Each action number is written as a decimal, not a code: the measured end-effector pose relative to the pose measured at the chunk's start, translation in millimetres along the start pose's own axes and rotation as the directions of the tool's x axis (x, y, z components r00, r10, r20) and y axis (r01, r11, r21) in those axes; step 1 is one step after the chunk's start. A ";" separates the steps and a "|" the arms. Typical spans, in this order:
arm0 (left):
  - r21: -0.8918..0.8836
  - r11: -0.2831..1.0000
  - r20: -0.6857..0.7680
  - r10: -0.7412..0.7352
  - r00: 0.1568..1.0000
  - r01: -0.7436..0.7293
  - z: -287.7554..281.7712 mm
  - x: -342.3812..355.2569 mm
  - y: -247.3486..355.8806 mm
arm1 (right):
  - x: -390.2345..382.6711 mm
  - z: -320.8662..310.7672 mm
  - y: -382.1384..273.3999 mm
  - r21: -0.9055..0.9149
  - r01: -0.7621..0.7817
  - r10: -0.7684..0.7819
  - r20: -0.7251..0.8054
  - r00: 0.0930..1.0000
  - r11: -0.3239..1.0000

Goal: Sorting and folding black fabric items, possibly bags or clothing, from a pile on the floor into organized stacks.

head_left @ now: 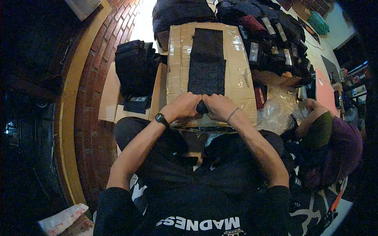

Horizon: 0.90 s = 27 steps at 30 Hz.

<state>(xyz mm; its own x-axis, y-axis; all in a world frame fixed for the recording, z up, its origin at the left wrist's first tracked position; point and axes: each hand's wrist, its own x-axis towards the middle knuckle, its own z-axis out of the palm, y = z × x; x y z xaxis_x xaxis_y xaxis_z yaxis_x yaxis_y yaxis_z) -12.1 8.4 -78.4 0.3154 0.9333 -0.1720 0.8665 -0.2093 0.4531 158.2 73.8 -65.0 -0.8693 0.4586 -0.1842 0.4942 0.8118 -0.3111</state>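
A long dark knitted cloth piece (pixel 207 67) lies flat along the top of a taped cardboard box (pixel 179 74) in front of me. It looks like two overlapping layers, the nearer one slightly wider. My left hand (pixel 186 105) and my right hand (pixel 218 105) meet at its near end, knuckles up. Both are closed around that end, and a bunched dark bit shows between them. The fingertips are hidden under the hands, so the exact grip does not show.
Left of the box, a stack of folded black cloth items (pixel 136 69) rests beside open cardboard (pixel 109 94). Many dark garments with tags (pixel 275 47) are heaped at the far right. Clear plastic bags (pixel 277 112) lie nearer, beside another person's arm (pixel 313 116).
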 end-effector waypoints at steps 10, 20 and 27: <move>0.469 0.883 -0.420 0.253 0.871 -0.030 29.8 0.6 16.8 | 5.1 12.9 27.0 0.024 0.082 -0.085 0.127 0.988 0.996; 0.074 0.997 -0.051 -0.033 0.998 0.037 1.1 -3.3 7.1 | -11.2 11.1 -6.3 -0.135 0.129 -0.161 -0.259 0.952 0.982; 0.120 0.992 -0.141 0.041 0.989 -0.024 0.0 0.0 13.8 | -9.5 0.1 2.0 -0.095 0.034 -0.048 -0.150 0.988 0.995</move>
<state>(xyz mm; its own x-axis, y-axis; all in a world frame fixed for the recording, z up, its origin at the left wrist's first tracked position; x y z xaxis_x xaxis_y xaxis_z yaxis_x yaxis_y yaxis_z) -0.2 5.5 -72.1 0.2925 0.9559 -0.0282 0.8991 -0.2648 0.3487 167.4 71.0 -64.0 -0.8831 0.4683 -0.0276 0.4618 0.8575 -0.2267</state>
